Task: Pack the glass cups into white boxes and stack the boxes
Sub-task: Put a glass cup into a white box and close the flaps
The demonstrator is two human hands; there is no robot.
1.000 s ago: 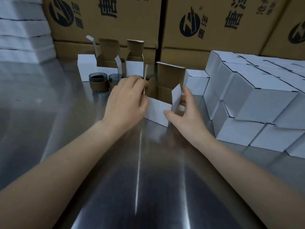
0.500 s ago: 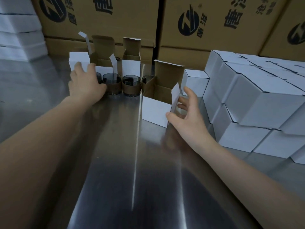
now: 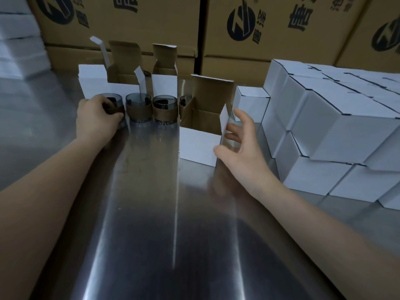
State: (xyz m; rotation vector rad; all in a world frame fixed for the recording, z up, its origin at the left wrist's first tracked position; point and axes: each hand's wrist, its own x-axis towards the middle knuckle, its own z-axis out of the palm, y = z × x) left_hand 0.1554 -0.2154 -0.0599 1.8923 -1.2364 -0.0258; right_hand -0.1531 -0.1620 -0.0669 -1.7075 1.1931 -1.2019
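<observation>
Leftmost cup (image 3: pixel 112 105) grasped by left hand (image 3: pixel 96 121) at centre left, open box (image 3: pixel 202 128) at centre steadied by right hand (image 3: pixel 239 146) — fingers spread, released — stacked boxes (image 3: pixel 329 126) at right.

Bare forearms lead to a bare left hand (image 3: pixel 97 121) and bare right hand (image 3: pixel 245 154).

White boxes (image 3: pixel 324 126), brown-banded smoky cups (image 3: pixel 138 107), silver table (image 3: pixel 173 213).
</observation>
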